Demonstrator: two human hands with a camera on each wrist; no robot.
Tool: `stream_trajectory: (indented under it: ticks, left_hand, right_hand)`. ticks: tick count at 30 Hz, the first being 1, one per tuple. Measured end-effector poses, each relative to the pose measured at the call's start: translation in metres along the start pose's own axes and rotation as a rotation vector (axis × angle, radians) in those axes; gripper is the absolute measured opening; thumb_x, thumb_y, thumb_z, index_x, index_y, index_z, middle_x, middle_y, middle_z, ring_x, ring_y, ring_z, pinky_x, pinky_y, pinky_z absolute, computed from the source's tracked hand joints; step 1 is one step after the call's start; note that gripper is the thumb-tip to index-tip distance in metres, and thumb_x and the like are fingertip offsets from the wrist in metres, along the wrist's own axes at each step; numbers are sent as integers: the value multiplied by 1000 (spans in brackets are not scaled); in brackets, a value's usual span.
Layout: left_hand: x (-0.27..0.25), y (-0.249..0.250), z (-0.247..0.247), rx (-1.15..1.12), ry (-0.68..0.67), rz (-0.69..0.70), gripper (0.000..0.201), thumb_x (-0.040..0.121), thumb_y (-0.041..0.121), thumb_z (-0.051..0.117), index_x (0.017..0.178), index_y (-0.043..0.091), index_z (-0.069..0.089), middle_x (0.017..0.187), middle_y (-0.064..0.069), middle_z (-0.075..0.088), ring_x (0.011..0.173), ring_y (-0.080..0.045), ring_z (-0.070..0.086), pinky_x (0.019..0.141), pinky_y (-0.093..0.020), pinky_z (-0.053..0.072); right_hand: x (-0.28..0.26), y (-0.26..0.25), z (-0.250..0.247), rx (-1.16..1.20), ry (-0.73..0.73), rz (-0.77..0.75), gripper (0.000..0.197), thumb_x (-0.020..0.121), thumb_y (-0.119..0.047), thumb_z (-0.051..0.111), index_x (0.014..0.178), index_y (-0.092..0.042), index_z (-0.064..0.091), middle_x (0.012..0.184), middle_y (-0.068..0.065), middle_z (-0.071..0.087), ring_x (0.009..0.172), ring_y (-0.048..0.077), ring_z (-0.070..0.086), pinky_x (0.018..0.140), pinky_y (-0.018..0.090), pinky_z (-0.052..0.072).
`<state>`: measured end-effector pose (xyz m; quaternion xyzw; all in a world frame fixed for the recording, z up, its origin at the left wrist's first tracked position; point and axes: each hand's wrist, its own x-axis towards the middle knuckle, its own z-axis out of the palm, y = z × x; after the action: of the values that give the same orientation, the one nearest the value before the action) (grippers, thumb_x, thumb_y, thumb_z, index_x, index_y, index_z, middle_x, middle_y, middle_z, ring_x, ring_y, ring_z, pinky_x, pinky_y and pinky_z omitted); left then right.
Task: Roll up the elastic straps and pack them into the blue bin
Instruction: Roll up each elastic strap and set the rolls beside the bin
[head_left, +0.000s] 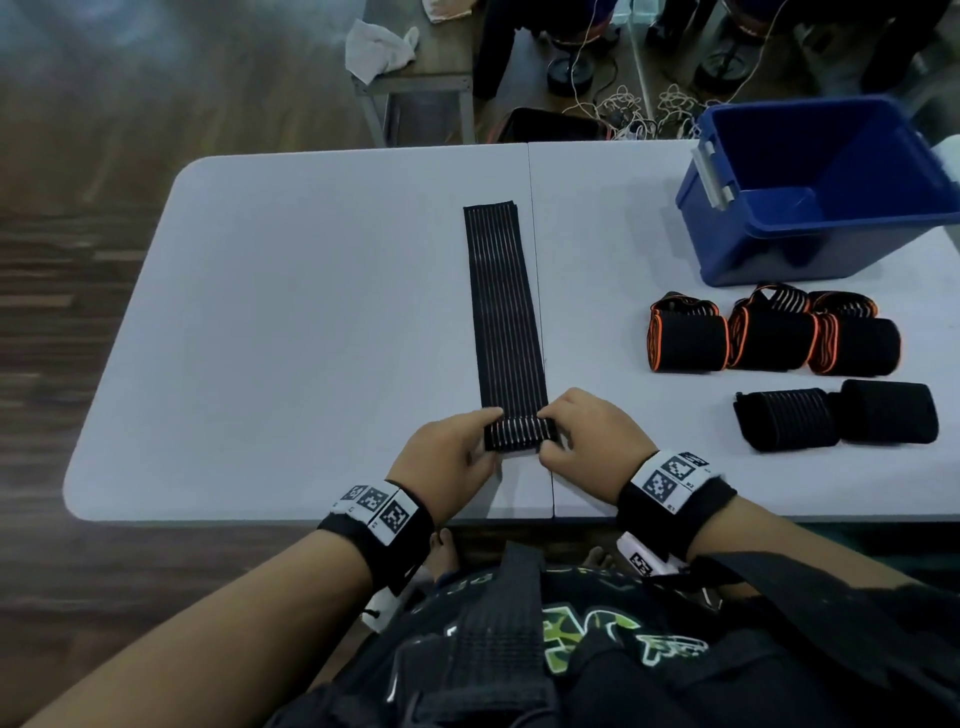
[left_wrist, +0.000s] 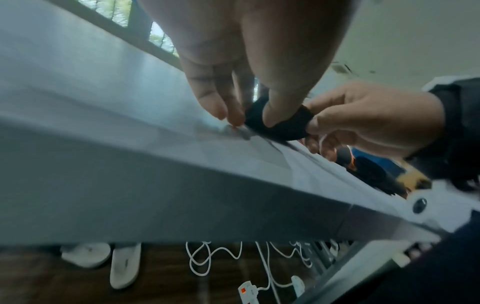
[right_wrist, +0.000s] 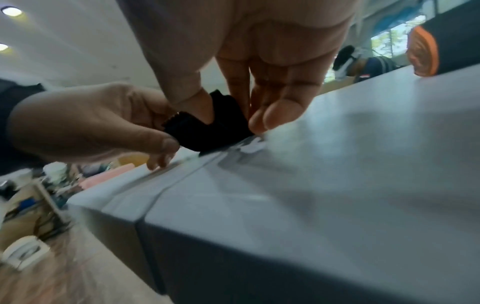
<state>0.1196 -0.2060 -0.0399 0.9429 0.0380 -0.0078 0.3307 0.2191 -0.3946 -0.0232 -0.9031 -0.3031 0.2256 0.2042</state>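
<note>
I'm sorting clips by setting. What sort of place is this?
Probably an indoor workroom or recording lab, not a home: a grey folding table on wood flooring, tangled white cables and stand bases behind it, and a blue bin beside rolled straps.

strap (head_left: 506, 312) lies mid-table (head_left: 311, 312); rolls (head_left: 769, 338) right (bin (head_left: 810, 244) behind them).

Colours of straps, bin and table.
Strap (head_left: 506, 312) black, pale pinstripes; right rolls (head_left: 688, 338) black, orange-edged; bin (head_left: 821, 192) blue; table (head_left: 311, 312) pale grey.

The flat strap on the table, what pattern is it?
Black strap with thin pale lengthwise stripes; clearest in the head view.
</note>
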Motion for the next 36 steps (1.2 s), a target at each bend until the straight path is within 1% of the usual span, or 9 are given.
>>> stream_trajectory:
  ticks: [5,11,15,18,21,24,26,29,36]
  left_hand:
    - [10,-10,-3,-155,21,-306,18,97,23,60,114,24,56,104,10,77,86,-10,69,77,-22,47]
    - [20,-6,-5,-274,60,-399,3,94,27,60,97,27,60,62,17,65,68,2,61,64,-16,39]
    - [12,-9,-9,-346,-20,-329,21,90,19,64,107,30,66,102,9,76,87,4,69,75,-1,45]
    - [5,-8,-13,-235,-74,-259,30,86,25,69,115,32,67,97,8,76,81,-13,70,82,-17,54]
    - [2,-11,-15,-12,-162,-170,46,81,45,78,123,34,66,107,7,75,99,-9,67,88,-18,48]
    - [4,-10,-13,-17,-132,-196,34,82,43,78,114,32,72,108,11,75,103,-8,67,91,-24,50]
    - [7,-6,-8,-130,-77,-266,24,83,39,78,104,30,73,96,13,75,95,-4,67,88,-26,52]
    - [14,-4,-4,-278,-7,-423,22,85,40,76,96,26,63,81,9,73,83,-6,68,76,-25,51]
    - [23,-6,3,-306,2,-491,20,90,42,68,84,24,62,73,3,73,75,-13,70,78,-37,57]
  right_hand:
    - [9,0,1,222,70,186,18,93,-30,58,108,-22,63,92,-6,66,86,14,61,75,25,45]
    - [18,1,6,264,110,302,8,93,-27,61,88,-23,55,68,-11,55,71,9,52,58,15,32]
    - [10,0,4,353,118,262,30,89,-21,63,117,-29,56,74,-8,66,79,9,62,69,22,44]
    - [4,-2,3,236,50,185,25,87,-20,65,110,-29,67,82,-8,66,83,12,62,76,22,41]
    - [-2,-3,6,60,15,114,20,86,-22,67,105,-24,73,96,-2,62,92,17,60,80,25,41]
    - [-9,-4,10,37,27,70,18,89,-24,68,104,-20,75,101,2,60,93,19,59,83,30,47]
    - [-10,-5,7,70,28,119,15,91,-28,65,89,-17,75,91,4,61,83,19,59,73,30,47]
    - [-6,-5,4,107,13,222,47,96,-32,58,54,-12,52,60,5,51,57,18,50,52,26,34]
    - [3,-14,2,108,-42,330,54,98,-30,54,49,-11,42,54,3,41,51,17,43,50,27,32]
